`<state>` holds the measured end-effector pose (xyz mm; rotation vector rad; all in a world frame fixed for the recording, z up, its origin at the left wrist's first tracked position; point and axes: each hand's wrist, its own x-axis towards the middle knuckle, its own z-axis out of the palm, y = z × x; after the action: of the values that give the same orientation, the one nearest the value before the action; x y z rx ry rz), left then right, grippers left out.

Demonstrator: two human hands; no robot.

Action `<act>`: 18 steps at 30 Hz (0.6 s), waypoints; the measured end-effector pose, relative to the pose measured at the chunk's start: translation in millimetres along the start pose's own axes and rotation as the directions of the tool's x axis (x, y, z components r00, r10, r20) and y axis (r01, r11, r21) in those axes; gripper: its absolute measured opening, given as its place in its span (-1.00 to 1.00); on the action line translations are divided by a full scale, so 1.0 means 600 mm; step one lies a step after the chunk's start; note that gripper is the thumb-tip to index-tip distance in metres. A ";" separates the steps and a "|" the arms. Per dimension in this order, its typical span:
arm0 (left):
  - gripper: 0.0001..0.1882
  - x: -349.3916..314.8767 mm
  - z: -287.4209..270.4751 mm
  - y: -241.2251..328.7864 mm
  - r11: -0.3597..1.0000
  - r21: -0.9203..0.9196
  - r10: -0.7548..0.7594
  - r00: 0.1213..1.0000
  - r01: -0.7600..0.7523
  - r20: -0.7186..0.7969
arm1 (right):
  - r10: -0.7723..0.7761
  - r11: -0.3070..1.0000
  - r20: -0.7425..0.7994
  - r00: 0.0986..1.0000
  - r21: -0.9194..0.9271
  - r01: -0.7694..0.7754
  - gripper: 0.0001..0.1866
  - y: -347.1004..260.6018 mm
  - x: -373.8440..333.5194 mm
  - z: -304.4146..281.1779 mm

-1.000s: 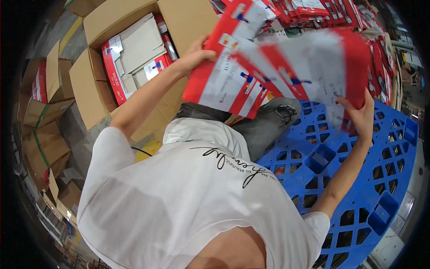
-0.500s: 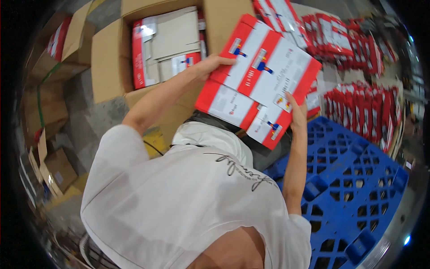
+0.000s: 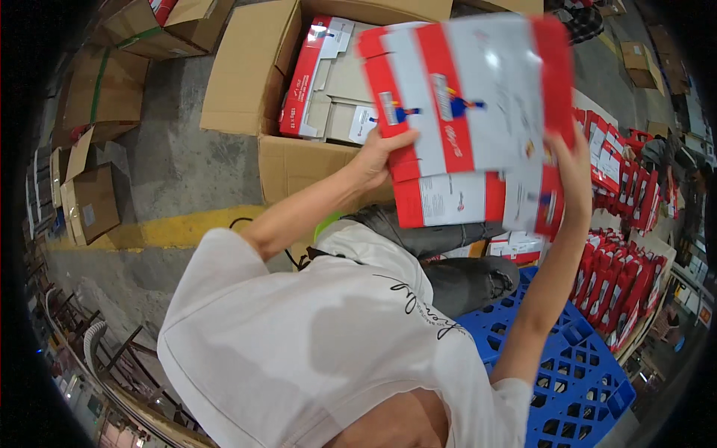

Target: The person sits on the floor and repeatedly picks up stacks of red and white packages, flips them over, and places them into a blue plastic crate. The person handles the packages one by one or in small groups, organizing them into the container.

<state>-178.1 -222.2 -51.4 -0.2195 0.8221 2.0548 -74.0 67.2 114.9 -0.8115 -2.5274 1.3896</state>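
Observation:
I hold up a stack of flat red-and-white folding cartons point(image 3: 470, 119) in front of me with both hands. My left hand point(image 3: 377, 157) grips the stack's left lower edge. My right hand point(image 3: 573, 160) clasps its right edge. Just beyond the stack stands an open brown cardboard box point(image 3: 299, 160) filled with more flat red-and-white cartons point(image 3: 332, 82). My white shirt and grey trousers fill the lower part of the view.
A blue plastic pallet point(image 3: 575, 373) lies under me at the lower right. Rows of upright red cartons point(image 3: 627, 276) line the right side. More brown boxes point(image 3: 89, 198) stand at the left on the concrete floor, which has a yellow painted line point(image 3: 172, 231).
The carton stack has swung left and up, from over the pallet toward the open cardboard box. Both hands stayed on it, and the view turned left with them.

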 end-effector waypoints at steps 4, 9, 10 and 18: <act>-0.54 0.001 -0.057 0.018 0.970 -0.170 0.131 0.966 -0.171 -0.223 | -0.161 0.925 0.384 0.909 -0.262 0.274 -0.49 -0.041 0.267 0.144; -0.56 0.088 -0.164 -0.003 0.916 -0.229 0.218 0.887 -0.331 -0.408 | -0.574 0.566 0.343 0.744 -0.490 0.663 -0.34 0.022 0.420 0.355; -0.57 0.113 -0.186 -0.011 0.911 -0.218 0.227 0.868 -0.350 -0.441 | -0.610 0.613 0.338 0.716 -0.372 0.697 -0.34 0.028 0.413 0.363; -0.65 0.218 -0.349 -0.045 0.978 -0.116 0.081 0.831 -0.172 -0.550 | -0.282 0.958 -0.067 0.957 0.038 0.285 -0.56 0.098 0.158 -0.072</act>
<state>-264.8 -254.4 -282.0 -0.8973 1.0270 2.2161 -115.0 173.6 78.9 -0.4514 -2.4367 1.3031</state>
